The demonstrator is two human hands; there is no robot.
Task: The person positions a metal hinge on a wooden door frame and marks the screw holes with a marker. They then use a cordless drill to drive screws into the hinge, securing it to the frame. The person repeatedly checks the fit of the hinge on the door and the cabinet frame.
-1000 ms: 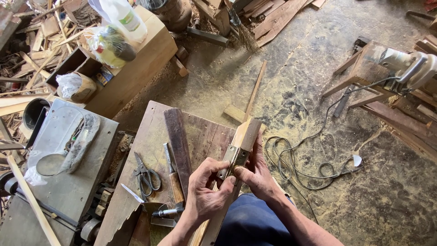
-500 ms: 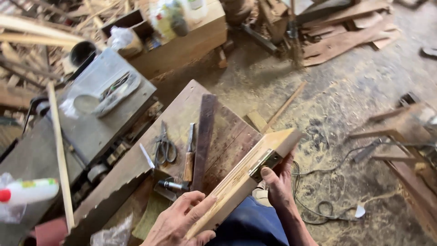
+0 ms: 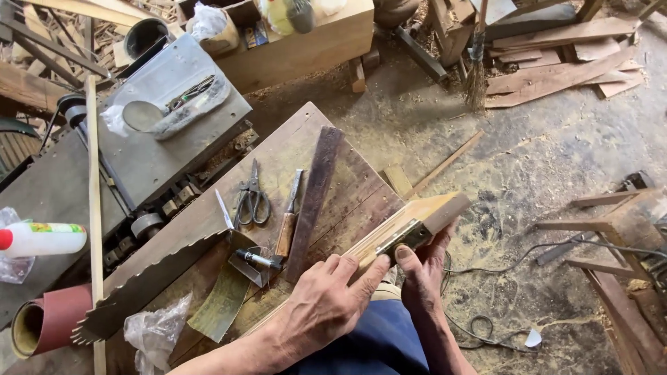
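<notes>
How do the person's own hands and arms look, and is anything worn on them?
Both the left hand and the right hand are bare: no gloves, rings or watch visible. The forearms are bare too, with no sleeves in view. Short fingernails show on the fingertips.

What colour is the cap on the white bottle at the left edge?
Red. The cap sits on the white bottle, best seen in the head view.

Left hand (image 3: 326, 302) and right hand (image 3: 424, 274) on a wooden block (image 3: 410, 226) with metal hinge (image 3: 404, 237), over a workbench (image 3: 292, 149).
</notes>
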